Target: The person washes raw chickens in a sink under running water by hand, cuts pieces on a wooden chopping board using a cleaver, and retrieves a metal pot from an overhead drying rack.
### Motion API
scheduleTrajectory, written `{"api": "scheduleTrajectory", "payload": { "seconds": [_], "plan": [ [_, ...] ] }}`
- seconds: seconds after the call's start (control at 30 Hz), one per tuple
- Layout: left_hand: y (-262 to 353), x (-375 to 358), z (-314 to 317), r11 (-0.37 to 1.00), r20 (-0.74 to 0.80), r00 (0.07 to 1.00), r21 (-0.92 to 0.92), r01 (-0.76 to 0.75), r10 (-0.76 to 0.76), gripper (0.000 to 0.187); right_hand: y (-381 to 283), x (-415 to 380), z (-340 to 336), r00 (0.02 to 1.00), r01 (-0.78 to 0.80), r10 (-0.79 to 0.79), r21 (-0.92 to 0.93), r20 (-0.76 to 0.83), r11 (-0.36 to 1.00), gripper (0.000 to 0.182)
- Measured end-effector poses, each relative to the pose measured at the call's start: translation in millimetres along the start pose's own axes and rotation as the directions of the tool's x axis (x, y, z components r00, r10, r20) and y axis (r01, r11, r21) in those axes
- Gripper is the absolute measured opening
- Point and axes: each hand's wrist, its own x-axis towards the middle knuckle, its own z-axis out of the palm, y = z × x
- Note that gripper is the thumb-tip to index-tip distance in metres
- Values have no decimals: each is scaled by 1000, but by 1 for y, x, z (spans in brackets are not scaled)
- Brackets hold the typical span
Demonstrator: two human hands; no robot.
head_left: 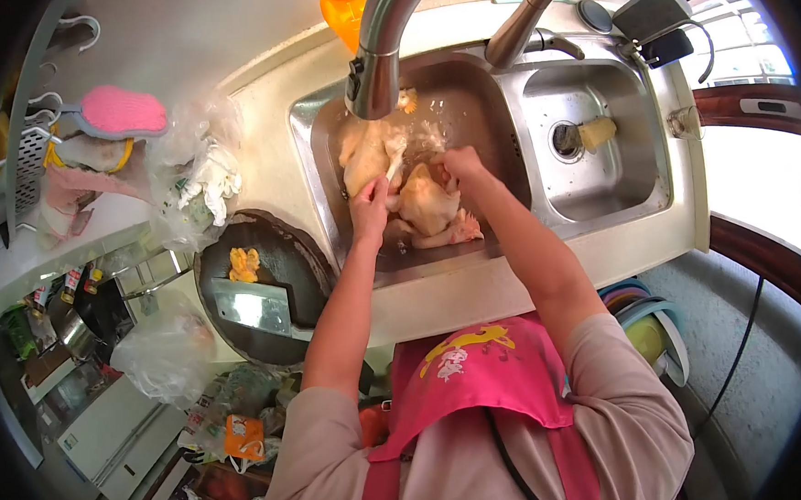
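So, both hands are down in the left sink basin [321, 145], middle of the frame, working on raw chicken [427, 207]. The left hand [368, 206] has its grip clenched around a pale chicken piece [364, 156], right below the faucet head [373, 77]. The right hand [461, 164] comes in from the right and its fingers are closed on the top of the chicken, which lies on the basin floor with its legs toward the near rim. Another small scrap [407, 99] sits at the far end of the basin, just beside the faucet.

The right basin [632, 144] holds only a yellowish thing [597, 132] next to the drain [565, 139]. An orange bottle [345, 4] stands behind the sink at the top of the frame.

Left of the sink on the surface [271, 157] there's a round dark cutting board [270, 290] with a cleaver [253, 305] lying flat on it and 2 yellow bits [244, 264] touching each other near its far edge. A crumpled plastic bag [197, 184] sits just above the board, and a pink sponge [121, 111] lies up in the upper left on a rack [32, 153]. A pink apron [482, 382] fills the bottom middle.
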Motion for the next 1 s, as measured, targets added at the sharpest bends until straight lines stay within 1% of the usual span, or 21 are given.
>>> {"api": "scheduleTrajectory", "payload": {
  "seconds": [0.07, 0.1, 0.17, 0.2, 0.23, 0.27, 0.33, 0.37, 0.4, 0.47, 0.5, 0.6, 0.63, 0.67, 0.7, 0.73, 0.8, 0.83, 0.9, 0.93, 1.0],
  "plan": [
    [-8, -1, 7, 978, -17, 999, -205, -38, 35, 43, -5, 9, -14, 998, -41, 34, 154, 47, 987, 16],
    [-21, -6, 9, 995, 34, 995, -45, -92, 93, 45, -6, 9, -19, 993, -108, 85, 354, 79, 929, 14],
    [-17, -24, 19, 942, 235, 969, 335, -10, -73, 60, 11, 17, -30, 998, 20, -36, 331, 43, 943, 22],
    [-26, -28, 27, 902, 228, 971, 399, -166, 78, 67, 21, 20, -33, 995, 84, -97, 317, 24, 945, 27],
    [-40, -31, 35, 832, 230, 947, 461, -310, 225, 74, 29, 13, -31, 988, 156, -152, 133, -35, 979, 59],
    [-53, -31, 40, 733, 243, 898, 519, -439, 367, 82, 36, 6, -31, 995, 64, -63, 17, -73, 998, 66],
    [-55, -21, 49, 929, 136, 988, 353, -113, 68, 95, 31, -16, -26, 979, -126, 90, -200, -181, 972, 81],
    [-54, -17, 52, 964, 122, 992, 267, 4, -38, 98, 60, 19, -37, 980, -168, 169, -14, 103, 986, 95],
    [-49, -14, 55, 976, 107, 984, 179, 123, -144, 101, 61, 14, -34, 969, -188, 186, -2, 160, 982, 98],
    [-13, -4, 62, 975, 112, 968, 34, 221, -223, 100, 54, -4, -16, 937, -223, 209, 20, 279, 975, 103],
    [-7, -1, 71, 979, -18, 983, -94, 180, -182, 84, 48, 0, -10, 981, -137, 139, -22, 134, 990, 95],
    [8, -13, 84, 984, -185, 970, -117, 135, -155, 71, 32, -14, -10, 984, 77, -44, -196, 172, 977, 84],
    [-8, -4, 92, 990, -287, 958, -136, -26, -15, 54, 25, -28, -6, 976, 170, -133, -225, 172, 959, 80],
    [-16, 6, 91, 989, -328, 933, 57, -137, 148, 48, 20, -44, -1, 959, 261, -221, -252, 177, 932, 76],
    [-14, 12, 89, 939, -337, 888, 251, -235, 312, 43, 18, -52, 2, 933, 351, -308, -279, 186, 894, 72],
    [-12, 18, 89, 843, -311, 826, 434, -316, 470, 39, 20, -46, 1, 924, 374, -332, -282, 187, 883, 70],
    [-1, 19, 84, 924, -292, 898, 296, -242, 329, 35, 32, -35, -3, 909, 413, -373, -285, 186, 865, 66],
    [6, 22, 78, 953, -273, 926, 226, -202, 261, 36, 32, -34, -8, 925, 358, -321, -185, 204, 915, 64],
    [-3, 38, 62, 993, -263, 962, -67, -94, 73, 36, 32, -35, -28, 943, 218, -215, 17, 254, 976, 59],
    [-3, 40, 54, 977, -238, 971, -210, -29, -22, 36, 38, -30, -36, 957, 257, -247, -52, 154, 965, 58],
    [-4, 40, 43, 934, -222, 967, -357, 37, -123, 34, 55, -14, -50, 946, 308, -322, -198, -41, 931, 57]
  ]
}}
